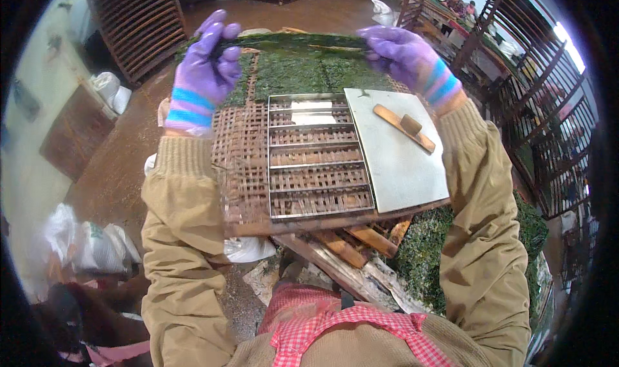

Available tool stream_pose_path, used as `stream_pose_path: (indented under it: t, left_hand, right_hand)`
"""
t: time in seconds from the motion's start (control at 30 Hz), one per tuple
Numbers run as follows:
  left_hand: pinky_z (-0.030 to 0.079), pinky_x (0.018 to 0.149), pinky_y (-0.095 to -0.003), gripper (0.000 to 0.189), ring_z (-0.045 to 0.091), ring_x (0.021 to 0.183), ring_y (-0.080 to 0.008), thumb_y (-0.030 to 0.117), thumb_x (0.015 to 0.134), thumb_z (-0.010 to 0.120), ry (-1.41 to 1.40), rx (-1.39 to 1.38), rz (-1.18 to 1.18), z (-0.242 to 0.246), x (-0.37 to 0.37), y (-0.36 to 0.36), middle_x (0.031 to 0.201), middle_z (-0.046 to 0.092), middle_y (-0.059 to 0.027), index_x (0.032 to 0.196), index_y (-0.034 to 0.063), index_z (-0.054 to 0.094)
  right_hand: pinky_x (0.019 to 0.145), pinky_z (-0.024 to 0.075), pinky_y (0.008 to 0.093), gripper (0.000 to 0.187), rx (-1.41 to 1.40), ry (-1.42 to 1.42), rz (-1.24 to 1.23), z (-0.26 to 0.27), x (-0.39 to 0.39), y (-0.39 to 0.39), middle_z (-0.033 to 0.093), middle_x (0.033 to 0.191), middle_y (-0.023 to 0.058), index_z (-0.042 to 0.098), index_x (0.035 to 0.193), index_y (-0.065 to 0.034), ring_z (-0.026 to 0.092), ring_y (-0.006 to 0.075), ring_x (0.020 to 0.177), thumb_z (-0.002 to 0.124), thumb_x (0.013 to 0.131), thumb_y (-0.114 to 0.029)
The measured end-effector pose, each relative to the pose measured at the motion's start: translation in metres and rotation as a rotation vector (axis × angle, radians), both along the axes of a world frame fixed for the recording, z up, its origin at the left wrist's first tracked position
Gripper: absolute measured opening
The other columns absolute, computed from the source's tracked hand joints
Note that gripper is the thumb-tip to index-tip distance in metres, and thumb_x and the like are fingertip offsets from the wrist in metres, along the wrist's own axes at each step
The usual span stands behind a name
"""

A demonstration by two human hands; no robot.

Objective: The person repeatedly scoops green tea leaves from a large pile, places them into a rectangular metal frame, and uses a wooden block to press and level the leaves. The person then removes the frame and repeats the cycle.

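My left hand [205, 72], in a purple glove with blue cuff stripes, is raised at the far left of a woven bamboo tray [239, 149]. My right hand [404, 52], gloved alike, is up at the far right. Between them stretches a dark green strip of leafy material [300, 41], gripped at both ends and blurred. Below it, flat green leafy sheets [300, 74] cover the tray's far part. Nearer me lies a metal frame [316, 166] divided into several slots, with white pieces [312, 113] seen through the far ones. A pale board [401, 173] beside it carries a wooden scraper [405, 127].
Wooden slatted racks [135, 26] stand at left and right. White sacks [99, 248] rest on the floor at left. Under the tray are wooden slats [370, 239] and a green leafy heap [420, 255]. People [454, 4] sit at a long table at far right.
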State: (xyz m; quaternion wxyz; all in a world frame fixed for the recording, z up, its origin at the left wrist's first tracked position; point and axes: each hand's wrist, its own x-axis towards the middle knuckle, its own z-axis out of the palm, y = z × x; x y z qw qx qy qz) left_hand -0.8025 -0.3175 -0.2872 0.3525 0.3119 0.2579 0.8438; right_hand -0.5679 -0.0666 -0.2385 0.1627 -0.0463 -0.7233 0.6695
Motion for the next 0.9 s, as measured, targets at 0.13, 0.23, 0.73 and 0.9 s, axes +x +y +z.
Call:
stream_pose_path:
  t: [0.13, 0.23, 0.73, 0.9]
  left_hand:
    - [0.051, 0.049, -0.0236, 0.024, 0.065, 0.07, -0.0161, 0.018, 0.093, 0.064, -0.082, -0.079, -0.027, -0.041, -0.07, -0.001, 0.098, 0.07, -0.0044, 0.116, 0.0195, 0.063]
    - [0.055, 0.051, -0.024, 0.02, 0.067, 0.073, -0.0172, 0.016, 0.092, 0.064, -0.159, -0.222, 0.07, -0.099, -0.104, 0.012, 0.099, 0.07, -0.0051, 0.112, 0.0185, 0.062]
    - [0.053, 0.076, -0.0331, 0.023, 0.067, 0.075, -0.0208, 0.025, 0.084, 0.068, 1.186, -1.189, 0.983, -0.205, -0.105, 0.063, 0.082, 0.07, -0.0095, 0.096, 0.0062, 0.07]
    - [0.053, 0.08, -0.0343, 0.026, 0.068, 0.085, -0.0223, 0.023, 0.08, 0.072, 1.078, -1.43, 0.506, -0.192, -0.079, 0.102, 0.099, 0.069, -0.0104, 0.104, 0.0112, 0.07]
  right_hand:
    - [0.075, 0.0536, 0.0275, 0.027, -0.016, -0.009, 0.001, -0.032, -0.066, 0.027, 0.067, 0.102, 0.0046, 0.064, 0.117, -0.0014, 0.063, 0.0138, 0.084, 0.064, 0.092, -0.011]
    - [0.073, 0.0537, 0.0283, 0.02, -0.001, -0.122, -0.05, -0.074, -0.099, 0.058, 0.068, 0.095, 0.0049, 0.069, 0.109, -0.0014, 0.061, 0.0125, 0.078, 0.066, 0.09, -0.008]
    - [0.073, 0.0512, 0.0285, 0.021, 0.347, -0.557, -0.219, -0.233, -0.087, 0.175, 0.07, 0.084, 0.0045, 0.072, 0.098, -0.0046, 0.062, 0.0144, 0.076, 0.075, 0.078, -0.009]
    - [0.088, 0.0491, 0.0381, 0.028, 0.829, -0.604, -0.363, -0.225, -0.077, 0.164, 0.066, 0.103, 0.0139, 0.07, 0.102, -0.0103, 0.062, 0.0303, 0.098, 0.077, 0.077, -0.02]
